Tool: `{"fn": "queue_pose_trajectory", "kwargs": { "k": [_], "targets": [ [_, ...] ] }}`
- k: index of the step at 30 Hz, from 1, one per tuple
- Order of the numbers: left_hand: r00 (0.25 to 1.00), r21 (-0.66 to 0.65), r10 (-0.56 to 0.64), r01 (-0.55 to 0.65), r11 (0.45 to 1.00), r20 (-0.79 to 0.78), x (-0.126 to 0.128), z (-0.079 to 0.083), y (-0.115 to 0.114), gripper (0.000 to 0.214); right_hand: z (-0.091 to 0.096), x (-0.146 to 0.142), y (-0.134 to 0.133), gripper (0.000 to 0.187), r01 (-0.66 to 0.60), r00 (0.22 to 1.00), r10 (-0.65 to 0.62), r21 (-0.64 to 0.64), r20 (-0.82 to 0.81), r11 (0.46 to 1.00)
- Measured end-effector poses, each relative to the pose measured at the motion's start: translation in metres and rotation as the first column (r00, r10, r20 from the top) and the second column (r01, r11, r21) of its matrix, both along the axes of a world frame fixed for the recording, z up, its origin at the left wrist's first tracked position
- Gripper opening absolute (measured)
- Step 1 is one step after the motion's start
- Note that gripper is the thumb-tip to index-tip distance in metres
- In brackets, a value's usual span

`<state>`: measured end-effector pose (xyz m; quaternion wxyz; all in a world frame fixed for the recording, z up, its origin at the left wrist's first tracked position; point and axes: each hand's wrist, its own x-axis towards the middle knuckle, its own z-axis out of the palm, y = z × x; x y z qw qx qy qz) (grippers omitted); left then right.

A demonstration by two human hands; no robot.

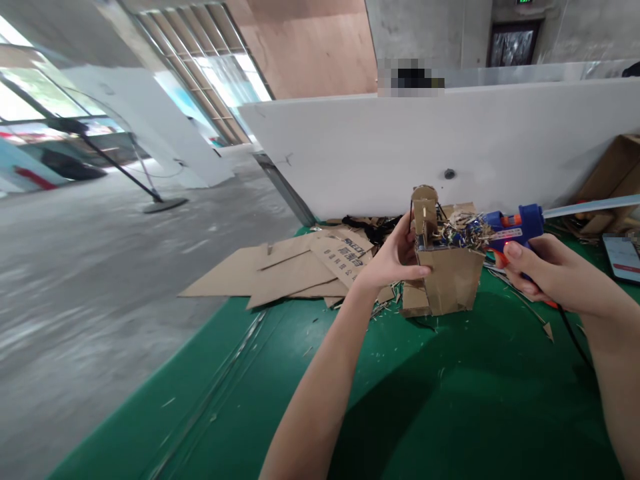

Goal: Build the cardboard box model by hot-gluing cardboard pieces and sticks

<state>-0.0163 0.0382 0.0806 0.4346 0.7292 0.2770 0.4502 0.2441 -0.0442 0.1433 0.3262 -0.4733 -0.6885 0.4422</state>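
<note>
While the left hand [387,257] holds the left side of the cardboard box [453,283], its thumb lies on the near side and its other fingers curl behind, only as wide apart as the part they grip. The right hand [543,267] is wrapped snugly around the handle of the blue glue gun [523,230].

The box is on the right, toward the far side of the green table [240,400]. It looks light and a bit stiff, but thin card may squash if pinched hard. Its flat sides seem best to hold; the post [425,210] at its left end looks easier to break. That post points up, its long way running up and down.

The gun seems hard and light, best held by its handle, since the tip may be hot. Its long way runs left to right: front to the left, white stick [595,205] poking out right. Messy shreds [467,230] hide the tip.
</note>
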Motion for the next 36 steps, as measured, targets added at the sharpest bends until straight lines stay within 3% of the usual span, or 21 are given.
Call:
{"fn": "queue_pose_trajectory", "kwargs": {
  "k": [16, 25, 36],
  "targets": [
    [0.999, 0.022, 0.025, -0.024, 0.999, -0.04, -0.005, -0.006, 0.005, 0.124, -0.01, 0.012, 0.003, 0.055, -0.071, 0.997, 0.074, 0.11, -0.018, 0.991],
    [0.999, -0.008, -0.041, 0.041, 0.999, 0.008, -0.001, -0.005, 0.005, 0.125, -0.008, -0.001, -0.003, 0.05, 0.014, 0.998, -0.024, 0.196, 0.049, 0.981],
    [0.999, -0.031, -0.038, 0.038, 0.999, 0.014, -0.001, -0.002, 0.003, 0.129, -0.011, 0.006, -0.003, 0.05, 0.087, 0.989, -0.108, 0.187, 0.102, 0.979]
  ]
}}
